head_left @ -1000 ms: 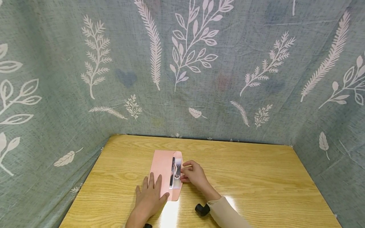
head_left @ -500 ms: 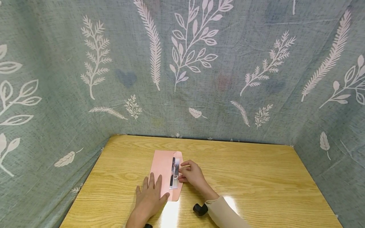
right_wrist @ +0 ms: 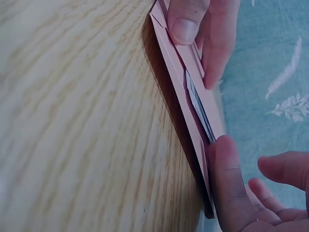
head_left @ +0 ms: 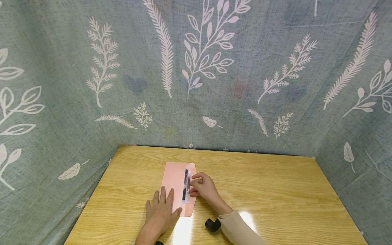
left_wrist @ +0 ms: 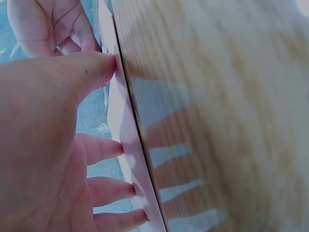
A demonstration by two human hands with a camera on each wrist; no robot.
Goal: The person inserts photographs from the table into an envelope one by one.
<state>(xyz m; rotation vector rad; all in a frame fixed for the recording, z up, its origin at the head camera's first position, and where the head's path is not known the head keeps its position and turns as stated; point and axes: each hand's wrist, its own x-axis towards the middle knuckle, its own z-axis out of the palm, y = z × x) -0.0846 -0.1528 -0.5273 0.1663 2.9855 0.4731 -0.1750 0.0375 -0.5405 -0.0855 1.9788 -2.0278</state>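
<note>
A pink envelope lies on the table, its flap side opened out to the right. Photo prints stick out of its mouth; in the right wrist view only their thin edges show between the pink layers. My left hand is spread flat on the envelope's lower left part, fingertips pressing the paper. At the prints' right edge is my right hand, palm down over the flap. One digit of it touches the prints' edge in the right wrist view, while the others stand away from the paper.
The wooden table stretches right of the envelope and reflects bright light near its front. A blue-green curtain with white leaves hangs behind and at both sides. A black wrist camera sits under my right sleeve.
My right hand has shifted left, and the prints have slid with it farther into the envelope, so a narrower strip shows. The left hand and the envelope have stayed in place.
</note>
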